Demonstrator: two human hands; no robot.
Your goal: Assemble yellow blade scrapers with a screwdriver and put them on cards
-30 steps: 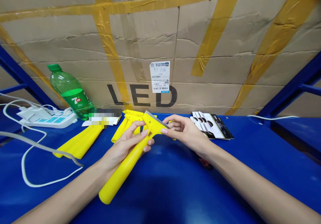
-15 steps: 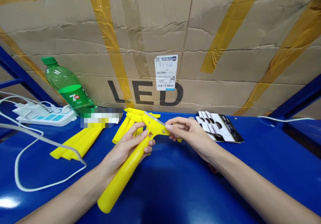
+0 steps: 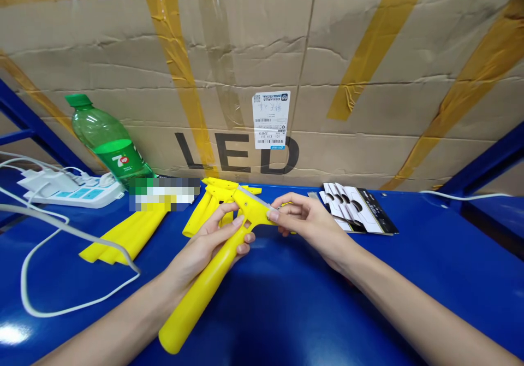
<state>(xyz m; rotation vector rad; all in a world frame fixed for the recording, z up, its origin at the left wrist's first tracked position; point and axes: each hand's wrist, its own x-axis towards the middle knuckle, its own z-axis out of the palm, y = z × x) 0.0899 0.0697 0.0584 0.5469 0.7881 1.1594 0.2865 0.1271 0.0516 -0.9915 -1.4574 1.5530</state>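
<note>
Your left hand [image 3: 204, 251] wraps the neck of a yellow plastic scraper [image 3: 204, 284], held over the blue table [image 3: 327, 300], handle angled toward you. Your right hand [image 3: 305, 224] pinches the head by its thin metal blade [image 3: 254, 198]. Spare yellow scraper bodies [image 3: 210, 210] lie just behind; a printed card [image 3: 358, 207] lies right.

Head-worn camera, looking forward and down, close on the hands [image 3: 200, 251]

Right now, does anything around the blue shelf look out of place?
Yes: the green 7up bottle sits right beside the power strip. A drink that close to the sockets looks out of place.
</note>
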